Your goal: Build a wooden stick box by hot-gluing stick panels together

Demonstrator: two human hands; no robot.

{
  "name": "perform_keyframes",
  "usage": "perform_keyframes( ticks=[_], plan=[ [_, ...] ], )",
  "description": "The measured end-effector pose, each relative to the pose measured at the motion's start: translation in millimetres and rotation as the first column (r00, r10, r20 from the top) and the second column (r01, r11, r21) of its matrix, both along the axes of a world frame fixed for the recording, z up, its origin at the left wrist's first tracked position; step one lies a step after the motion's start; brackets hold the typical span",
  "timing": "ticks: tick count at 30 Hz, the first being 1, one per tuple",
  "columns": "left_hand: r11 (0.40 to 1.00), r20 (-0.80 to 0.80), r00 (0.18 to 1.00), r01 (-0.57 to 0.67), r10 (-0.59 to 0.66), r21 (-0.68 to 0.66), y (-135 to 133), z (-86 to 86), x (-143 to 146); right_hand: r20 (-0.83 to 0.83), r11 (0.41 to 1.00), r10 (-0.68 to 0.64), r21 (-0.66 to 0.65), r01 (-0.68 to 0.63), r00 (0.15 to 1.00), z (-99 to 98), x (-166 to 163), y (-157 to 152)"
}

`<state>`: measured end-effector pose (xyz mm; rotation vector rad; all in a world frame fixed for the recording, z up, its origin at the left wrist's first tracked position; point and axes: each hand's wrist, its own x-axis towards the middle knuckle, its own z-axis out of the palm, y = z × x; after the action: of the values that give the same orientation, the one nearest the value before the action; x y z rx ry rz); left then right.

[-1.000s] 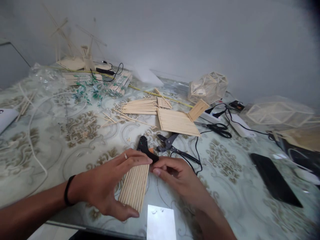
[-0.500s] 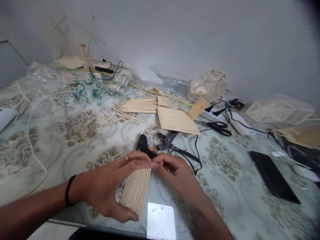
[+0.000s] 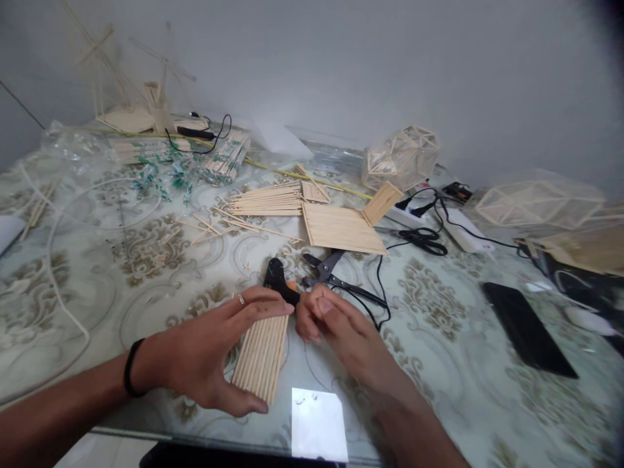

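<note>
My left hand (image 3: 209,351) spans a small panel of wooden sticks (image 3: 260,361) laid side by side, thumb at its near end and fingers at its far end. My right hand (image 3: 331,322) is closed just right of the panel's far end, its fingertips curled in; whether anything is inside cannot be seen. Beyond both hands lies a black glue gun (image 3: 276,276), its rear part hidden by my fingers. Dark-handled cutting pliers (image 3: 336,273) rest to its right. A white square card or patch of light (image 3: 319,426) shows near the table's front edge.
A larger stick panel with an upright piece (image 3: 341,227) and loose sticks (image 3: 268,200) lie mid-table. Scissors (image 3: 423,240), power strips (image 3: 465,231) and a black phone (image 3: 529,328) are at right. Wrapped stick bundles (image 3: 227,156) and stick frames (image 3: 404,156) stand behind.
My right hand has drawn away from my left fingertips, slightly right, and curled closed. My left hand keeps its hold on the small panel. The whole view has shifted slightly.
</note>
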<state>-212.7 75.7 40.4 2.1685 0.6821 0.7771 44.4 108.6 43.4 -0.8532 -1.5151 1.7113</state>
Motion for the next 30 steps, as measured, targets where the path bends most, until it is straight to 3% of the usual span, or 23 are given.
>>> perform_keyframes(
  ticks=[3,7,15,26,30],
  plan=[
    [1.000,0.024,1.000,-0.011,0.010,0.012,0.9,-0.1,-0.9,-0.107,0.994,-0.079,-0.089,0.070,0.991,-0.7,3.6,5.3],
    [1.000,0.025,0.999,-0.027,0.026,0.010,1.1,0.7,-1.1,0.128,0.990,-0.138,0.059,0.131,0.982,0.8,4.3,7.4],
    [0.999,0.039,0.999,-0.016,0.014,0.032,-0.5,3.8,0.3,0.144,0.999,-0.028,-0.023,0.031,0.989,1.2,-2.5,5.3],
    [1.000,0.014,1.000,0.025,-0.025,-0.008,-2.3,0.7,0.3,0.226,0.993,-0.034,0.116,0.008,0.974,-2.2,-0.1,5.2],
    [1.000,-0.001,1.000,0.016,-0.016,-0.004,-1.6,1.0,1.0,0.082,1.000,0.004,0.015,-0.005,0.997,-3.9,-1.3,6.0]
  ],
)
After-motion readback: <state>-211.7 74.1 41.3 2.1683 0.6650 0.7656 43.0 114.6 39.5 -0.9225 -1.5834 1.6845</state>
